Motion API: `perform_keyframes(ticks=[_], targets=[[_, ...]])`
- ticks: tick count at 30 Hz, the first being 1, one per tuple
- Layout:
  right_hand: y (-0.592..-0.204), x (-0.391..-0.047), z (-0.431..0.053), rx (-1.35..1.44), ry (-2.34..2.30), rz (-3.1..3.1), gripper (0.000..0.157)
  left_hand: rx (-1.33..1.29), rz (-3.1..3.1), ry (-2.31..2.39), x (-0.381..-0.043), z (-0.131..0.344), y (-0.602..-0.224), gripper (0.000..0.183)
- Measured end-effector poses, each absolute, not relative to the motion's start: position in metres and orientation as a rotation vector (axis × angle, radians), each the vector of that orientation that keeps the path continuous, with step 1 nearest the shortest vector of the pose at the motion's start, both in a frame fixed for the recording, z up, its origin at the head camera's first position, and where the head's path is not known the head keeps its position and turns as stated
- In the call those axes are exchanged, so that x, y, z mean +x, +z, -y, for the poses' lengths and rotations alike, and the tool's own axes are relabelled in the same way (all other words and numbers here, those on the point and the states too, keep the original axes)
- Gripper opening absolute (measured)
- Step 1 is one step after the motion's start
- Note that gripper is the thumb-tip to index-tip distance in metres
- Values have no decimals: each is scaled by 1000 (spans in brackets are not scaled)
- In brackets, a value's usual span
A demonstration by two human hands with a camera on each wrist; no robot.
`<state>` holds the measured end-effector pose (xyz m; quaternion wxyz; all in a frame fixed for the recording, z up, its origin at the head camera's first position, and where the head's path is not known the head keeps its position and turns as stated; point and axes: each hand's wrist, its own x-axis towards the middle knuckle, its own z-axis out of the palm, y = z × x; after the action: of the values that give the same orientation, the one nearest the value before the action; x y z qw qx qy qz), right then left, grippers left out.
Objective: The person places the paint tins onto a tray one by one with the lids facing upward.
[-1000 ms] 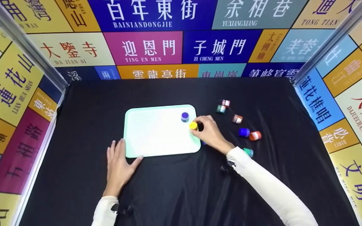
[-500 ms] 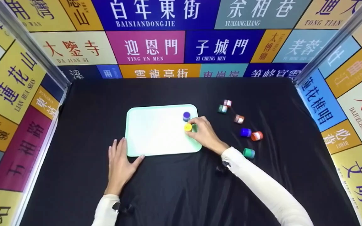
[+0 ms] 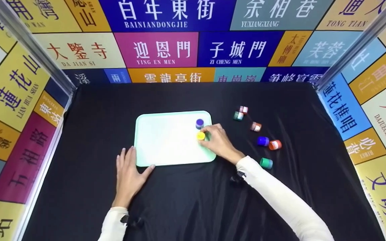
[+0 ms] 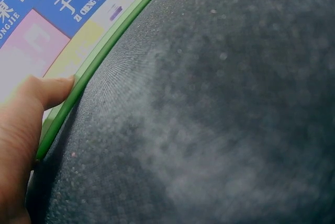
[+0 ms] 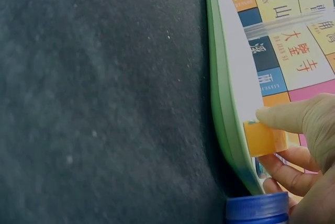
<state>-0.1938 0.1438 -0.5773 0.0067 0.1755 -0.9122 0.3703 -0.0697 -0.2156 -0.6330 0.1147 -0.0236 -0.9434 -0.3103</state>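
A light green tray (image 3: 166, 142) with a white inner surface lies on the black cloth. My left hand (image 3: 129, 175) rests at its near left corner, fingers straight along the left side and thumb at the front edge. In the left wrist view, the thumb (image 4: 57, 92) touches the green rim. My right hand (image 3: 220, 142) pinches a small yellow paint jar (image 3: 200, 136) between thumb and fingers at the tray's right side. A purple-lidded jar (image 3: 199, 123) stands just behind it on the tray. In the right wrist view, a blue-lidded jar (image 5: 257, 209) is beside the tray, below the hand.
Several small paint jars lie right of the tray: a red one (image 3: 244, 109), a dark green one (image 3: 238, 115), a brownish one (image 3: 256, 126), a blue one (image 3: 263, 141), an orange-red one (image 3: 275, 145) and a green one (image 3: 266, 163). Printed panels (image 3: 163, 50) enclose the table.
My right hand has moved slightly left with the yellow jar, from the tray's right edge to further inside it, then stayed there. The left hand has kept its place at the tray.
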Motion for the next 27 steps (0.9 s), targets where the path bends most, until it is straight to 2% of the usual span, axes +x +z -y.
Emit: perform_keyframes(ticks=[9,27], targets=[[-568,-190,-164,616,1200,2804,42,-73,2756,-905,-70,215,-632,103],[-564,-167,-215,755,1137,2842,43,-106,2717,-917,-69,217,-635,102]])
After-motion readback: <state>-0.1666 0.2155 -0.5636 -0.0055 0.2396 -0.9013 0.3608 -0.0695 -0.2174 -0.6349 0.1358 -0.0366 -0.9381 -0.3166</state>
